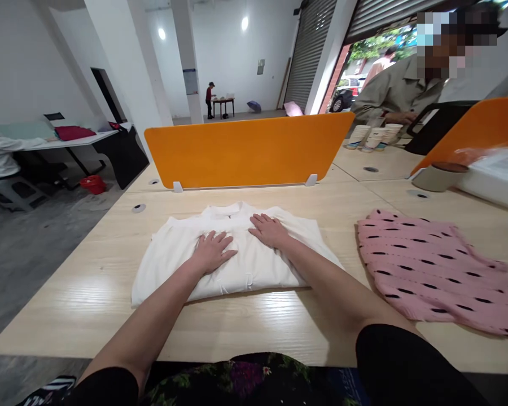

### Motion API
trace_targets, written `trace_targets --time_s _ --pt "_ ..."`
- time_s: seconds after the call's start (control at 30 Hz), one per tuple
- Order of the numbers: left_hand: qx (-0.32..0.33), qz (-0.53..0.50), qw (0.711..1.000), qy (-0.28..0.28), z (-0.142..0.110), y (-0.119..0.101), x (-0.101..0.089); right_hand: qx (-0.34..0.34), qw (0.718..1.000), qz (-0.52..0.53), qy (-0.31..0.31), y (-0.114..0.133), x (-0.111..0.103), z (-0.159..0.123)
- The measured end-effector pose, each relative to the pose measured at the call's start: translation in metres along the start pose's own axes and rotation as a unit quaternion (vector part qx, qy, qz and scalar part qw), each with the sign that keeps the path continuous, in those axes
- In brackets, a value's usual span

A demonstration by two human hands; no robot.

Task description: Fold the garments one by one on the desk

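Note:
A white garment with a collar at its far edge lies folded on the wooden table in front of me. My left hand rests on its left half, fingers spread over the cloth. Flat on the right half, near the collar, is my right hand, its fingers stretched out. Neither hand grips anything. Two short white drawstring ends show at the garment's near edge. To the right lies a pink knitted piece with dark dashes, apart from both hands.
An orange divider stands behind the garment. At right are paper cups, a brownish roll, a plastic-wrapped white pack and a second orange panel. A person is behind the cups. A red bucket sits on the floor.

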State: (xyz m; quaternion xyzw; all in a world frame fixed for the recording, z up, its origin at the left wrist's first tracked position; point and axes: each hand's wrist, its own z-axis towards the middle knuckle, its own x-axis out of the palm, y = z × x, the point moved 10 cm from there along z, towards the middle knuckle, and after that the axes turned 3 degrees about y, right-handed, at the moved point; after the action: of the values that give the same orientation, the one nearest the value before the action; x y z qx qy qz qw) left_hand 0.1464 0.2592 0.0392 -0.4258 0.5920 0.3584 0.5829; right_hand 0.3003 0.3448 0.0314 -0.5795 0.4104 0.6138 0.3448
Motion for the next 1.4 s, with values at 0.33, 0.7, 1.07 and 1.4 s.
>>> trace_targets --time_s 0.33,0.7,1.07,1.4 --pt "-0.067 0.044 0.992 -0.101 0.016 -0.015 -0.013 0.100 0.995 0.015 -0.019 -0.047 0.009 -0.022" --pt "-0.072 0.020 0.989 -0.126 0.013 -0.009 -0.009 0.079 0.981 0.166 -0.063 -0.119 0.009 -0.026" --pt "-0.053 0.050 0.988 -0.135 0.018 -0.009 -0.013 0.318 0.873 0.297 -0.221 -0.180 -0.029 -0.105" --pt "-0.062 0.040 0.989 -0.127 0.017 -0.008 -0.012 0.245 0.705 0.663 -0.068 -0.142 0.009 -0.135"
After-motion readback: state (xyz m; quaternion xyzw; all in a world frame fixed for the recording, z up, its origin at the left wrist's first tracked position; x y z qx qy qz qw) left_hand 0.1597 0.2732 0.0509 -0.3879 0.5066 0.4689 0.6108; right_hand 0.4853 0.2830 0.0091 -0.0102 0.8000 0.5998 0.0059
